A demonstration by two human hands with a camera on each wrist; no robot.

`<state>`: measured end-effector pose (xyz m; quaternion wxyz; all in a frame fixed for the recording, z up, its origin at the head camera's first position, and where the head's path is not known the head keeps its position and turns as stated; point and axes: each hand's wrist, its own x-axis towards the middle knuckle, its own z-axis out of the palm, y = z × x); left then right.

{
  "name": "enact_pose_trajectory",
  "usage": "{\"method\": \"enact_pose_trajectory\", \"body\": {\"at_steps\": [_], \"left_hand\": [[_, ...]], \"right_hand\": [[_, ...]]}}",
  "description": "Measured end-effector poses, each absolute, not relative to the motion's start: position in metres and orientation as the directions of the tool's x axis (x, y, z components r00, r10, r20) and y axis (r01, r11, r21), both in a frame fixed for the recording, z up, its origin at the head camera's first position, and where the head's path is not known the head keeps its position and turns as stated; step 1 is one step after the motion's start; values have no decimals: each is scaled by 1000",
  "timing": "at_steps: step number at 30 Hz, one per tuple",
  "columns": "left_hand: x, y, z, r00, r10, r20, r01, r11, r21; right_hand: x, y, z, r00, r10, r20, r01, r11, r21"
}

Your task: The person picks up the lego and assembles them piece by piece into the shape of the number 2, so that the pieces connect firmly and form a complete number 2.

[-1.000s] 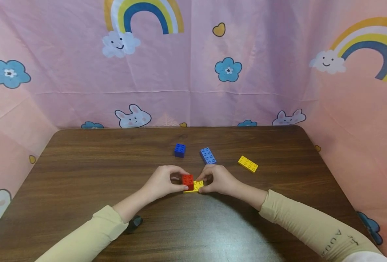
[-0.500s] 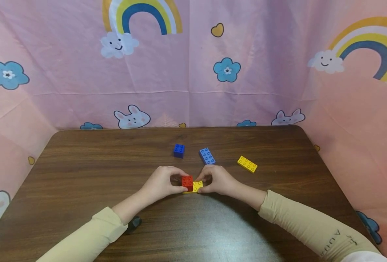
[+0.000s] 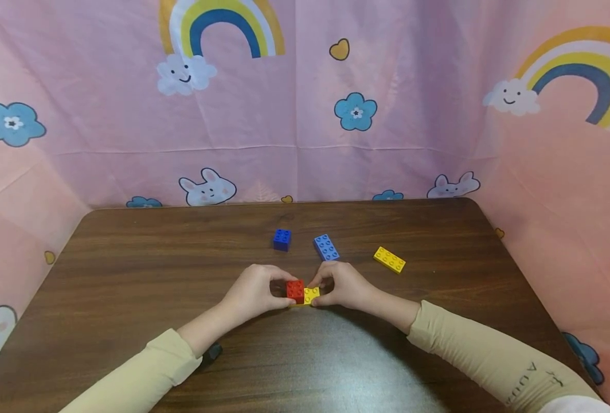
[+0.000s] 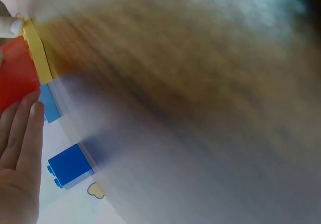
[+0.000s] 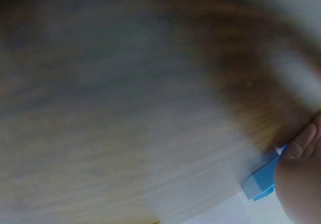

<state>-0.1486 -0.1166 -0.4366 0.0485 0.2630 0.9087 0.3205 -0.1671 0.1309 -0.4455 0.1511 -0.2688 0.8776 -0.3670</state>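
Observation:
In the head view my left hand (image 3: pixel 253 291) grips a square red brick (image 3: pixel 295 291) between thumb and fingers. This brick sits on the left half of a thin yellow brick (image 3: pixel 312 295), whose right studs show bare. From the other side my right hand (image 3: pixel 346 285) pinches the yellow brick's right end. In the left wrist view the red brick (image 4: pixel 17 73) stands against the studded side of the yellow brick (image 4: pixel 39 53), with left fingers (image 4: pixel 22 128) along it. The right wrist view catches only part of the right hand (image 5: pixel 301 179); its grip is hidden there.
Behind the hands lie a dark blue square brick (image 3: pixel 282 240), a lighter blue long brick (image 3: pixel 327 247) and a second thin yellow brick (image 3: pixel 390 259). A small dark object (image 3: pixel 211 354) is partly behind the left sleeve. Patterned cloth (image 3: pixel 264 115) surrounds the wooden table (image 3: pixel 145 258).
Both hands keep their hold on the red and yellow bricks, almost unmoved. The head view has shifted slightly, so the scene sits a little lower and further left.

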Motion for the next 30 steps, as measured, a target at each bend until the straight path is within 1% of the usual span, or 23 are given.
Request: {"method": "enact_pose_trajectory", "body": {"at_steps": [10, 16, 26, 30], "left_hand": [[-149, -117, -437, -832, 538, 134, 517, 667, 536], [-149, -117, -436, -819, 556, 139, 538, 661, 522], [-149, -118, -441, -837, 532, 126, 492, 633, 598], [-149, -117, -442, -857, 503, 110, 436, 596, 674]], "right_hand": [[-167, 130, -446, -811, -580, -81, -351, 593, -725], [-167, 130, -446, -813, -576, -80, -350, 594, -724], [-167, 128, -446, -810, -585, -51, -379, 587, -716], [-166, 128, -445, -811, -582, -50, -380, 591, -712]]}}
